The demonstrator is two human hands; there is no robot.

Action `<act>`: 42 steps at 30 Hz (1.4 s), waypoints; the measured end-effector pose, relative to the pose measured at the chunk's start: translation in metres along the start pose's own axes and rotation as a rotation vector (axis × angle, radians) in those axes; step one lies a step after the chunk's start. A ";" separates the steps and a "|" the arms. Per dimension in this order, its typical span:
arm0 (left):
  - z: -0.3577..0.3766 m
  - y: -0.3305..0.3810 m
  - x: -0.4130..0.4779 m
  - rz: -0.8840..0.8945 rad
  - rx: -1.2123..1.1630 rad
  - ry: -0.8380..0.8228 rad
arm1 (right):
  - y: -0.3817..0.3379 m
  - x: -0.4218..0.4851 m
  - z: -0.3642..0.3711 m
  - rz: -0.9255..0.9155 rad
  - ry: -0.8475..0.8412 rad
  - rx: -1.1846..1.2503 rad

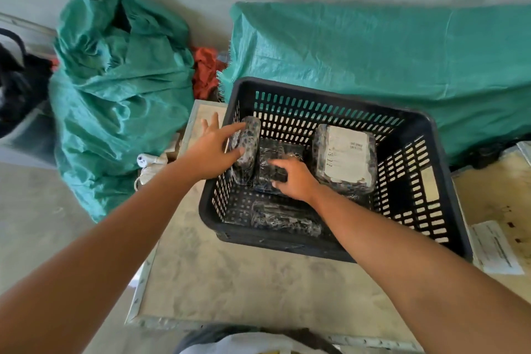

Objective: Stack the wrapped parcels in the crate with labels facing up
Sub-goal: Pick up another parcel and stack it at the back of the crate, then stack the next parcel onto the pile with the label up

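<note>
A black slotted crate (pixel 413 121) stands on a low table. Inside it, a wrapped parcel (pixel 344 158) lies at the right with its white label facing up. My left hand (pixel 212 149) reaches over the crate's left wall and grips a dark patterned parcel (pixel 247 149) that stands on its edge against that wall. My right hand (pixel 296 178) is inside the crate, fingers curled on a dark wrapped parcel (pixel 275 158) in the middle. Another wrapped parcel (pixel 284 218) lies at the crate's near side, no label showing.
The crate sits on a worn beige tabletop (pixel 244 276) with a metal rim. Two green woven sacks (pixel 120 89) (pixel 373 57) lie behind against the wall, red cloth (pixel 205 72) between them. A loose paper label (pixel 497 247) lies on the table at right.
</note>
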State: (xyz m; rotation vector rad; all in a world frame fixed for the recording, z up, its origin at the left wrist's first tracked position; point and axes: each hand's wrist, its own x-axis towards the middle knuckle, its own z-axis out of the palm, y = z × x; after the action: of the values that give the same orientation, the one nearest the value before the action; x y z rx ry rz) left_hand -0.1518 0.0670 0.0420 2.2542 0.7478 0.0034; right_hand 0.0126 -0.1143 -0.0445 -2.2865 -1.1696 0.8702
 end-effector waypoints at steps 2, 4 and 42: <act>0.001 -0.002 0.002 0.009 -0.068 -0.013 | 0.009 0.011 0.005 0.060 -0.062 -0.131; 0.002 -0.002 0.003 0.049 -0.132 -0.001 | 0.012 0.022 0.013 0.135 -0.102 -0.208; 0.002 0.001 -0.003 0.040 -0.329 0.069 | -0.029 -0.003 -0.081 -0.126 0.428 0.135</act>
State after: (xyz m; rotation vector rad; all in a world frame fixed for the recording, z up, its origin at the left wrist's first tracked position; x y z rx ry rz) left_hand -0.1535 0.0639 0.0419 1.9621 0.6827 0.2094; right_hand 0.0511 -0.1079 0.0316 -2.1210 -1.0130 0.3724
